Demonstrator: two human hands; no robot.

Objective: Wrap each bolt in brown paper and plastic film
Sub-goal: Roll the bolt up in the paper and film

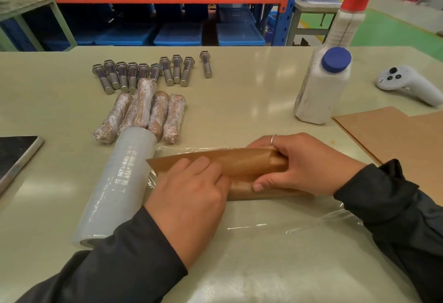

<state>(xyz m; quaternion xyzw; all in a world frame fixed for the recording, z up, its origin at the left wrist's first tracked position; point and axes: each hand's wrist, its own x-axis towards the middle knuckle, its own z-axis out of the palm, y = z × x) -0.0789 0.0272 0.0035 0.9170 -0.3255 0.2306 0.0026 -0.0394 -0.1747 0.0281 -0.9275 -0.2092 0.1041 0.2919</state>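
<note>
A roll of brown paper (pixel 242 166) lies across a sheet of clear plastic film (pixel 275 226) spread on the table; the bolt inside it is hidden. My left hand (pixel 189 197) presses its fingers on the paper's left part. My right hand (pixel 302 163) grips the roll's right end, thumb underneath. The grey roll of film (pixel 117 187) lies just left of my left hand. Several wrapped bolts (pixel 143 115) lie behind it, and several bare steel bolts (pixel 143 72) are lined up farther back.
A white bottle with a blue cap (pixel 323 86) stands at the right, a white controller (pixel 407 84) beyond it. Brown paper sheets (pixel 395 134) lie at the right edge. A dark tablet (pixel 14 154) sits at the left edge. Blue bins fill the rack behind.
</note>
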